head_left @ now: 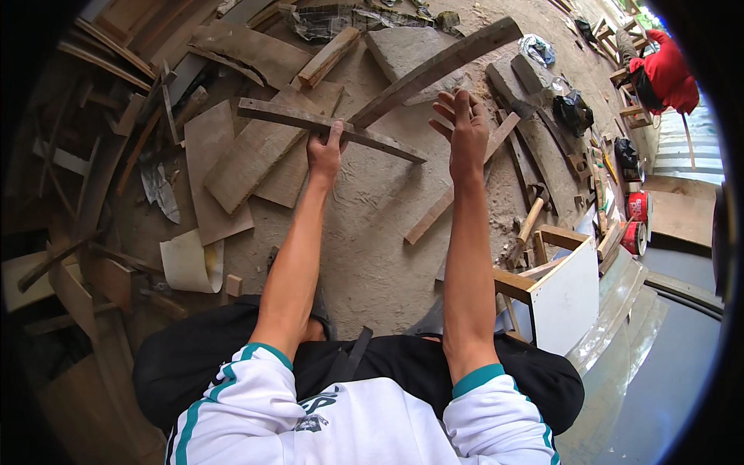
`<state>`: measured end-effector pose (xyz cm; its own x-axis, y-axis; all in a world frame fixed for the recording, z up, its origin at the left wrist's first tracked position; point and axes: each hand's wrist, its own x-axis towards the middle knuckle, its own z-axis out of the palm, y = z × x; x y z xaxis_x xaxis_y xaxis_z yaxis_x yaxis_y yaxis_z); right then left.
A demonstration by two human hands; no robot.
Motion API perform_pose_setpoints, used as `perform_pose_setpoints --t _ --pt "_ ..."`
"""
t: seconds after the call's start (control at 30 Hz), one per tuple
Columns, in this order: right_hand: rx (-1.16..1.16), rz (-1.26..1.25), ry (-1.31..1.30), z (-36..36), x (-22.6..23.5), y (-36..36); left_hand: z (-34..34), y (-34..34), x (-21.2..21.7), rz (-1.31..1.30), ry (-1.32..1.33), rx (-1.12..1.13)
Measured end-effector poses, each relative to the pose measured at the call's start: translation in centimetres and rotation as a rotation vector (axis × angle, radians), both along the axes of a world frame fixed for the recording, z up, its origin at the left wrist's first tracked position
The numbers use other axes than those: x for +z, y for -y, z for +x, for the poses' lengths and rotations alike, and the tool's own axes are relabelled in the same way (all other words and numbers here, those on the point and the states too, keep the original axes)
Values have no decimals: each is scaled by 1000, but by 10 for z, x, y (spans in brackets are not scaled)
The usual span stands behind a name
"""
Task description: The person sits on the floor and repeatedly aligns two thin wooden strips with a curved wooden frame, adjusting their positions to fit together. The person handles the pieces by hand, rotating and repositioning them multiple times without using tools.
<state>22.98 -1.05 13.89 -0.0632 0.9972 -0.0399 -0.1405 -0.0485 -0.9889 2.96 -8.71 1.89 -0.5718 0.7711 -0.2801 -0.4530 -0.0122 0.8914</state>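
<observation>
My left hand (325, 157) is closed around a narrow wooden strip (385, 145), gripping it near its middle. A longer, thicker wooden beam (442, 74) slants up to the far right from behind the strip, close to my left hand. Whether the two pieces are joined I cannot tell. My right hand (467, 138) is raised to the right of the strip, fingers apart and holding nothing. It hovers just below the beam, nearest to its right part. Past my right wrist, a thin wooden batten (434, 215) lies on the ground.
Boards (260, 155) and offcuts lie heaped on the left. A stone slab (415, 58) is beyond the beam. To the right are a hammer (532, 217), a white-panelled wooden box frame (566, 298) and red cans (637, 209). A person in red (673, 74) is at the far right.
</observation>
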Motion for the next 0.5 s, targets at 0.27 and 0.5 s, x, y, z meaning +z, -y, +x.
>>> perform_pose_setpoints --t 0.27,0.5 --pt "-67 27 42 4 14 -17 -6 -5 -13 -14 -149 -23" --pt "153 79 -195 42 51 -10 -36 -58 31 -50 -164 -380"
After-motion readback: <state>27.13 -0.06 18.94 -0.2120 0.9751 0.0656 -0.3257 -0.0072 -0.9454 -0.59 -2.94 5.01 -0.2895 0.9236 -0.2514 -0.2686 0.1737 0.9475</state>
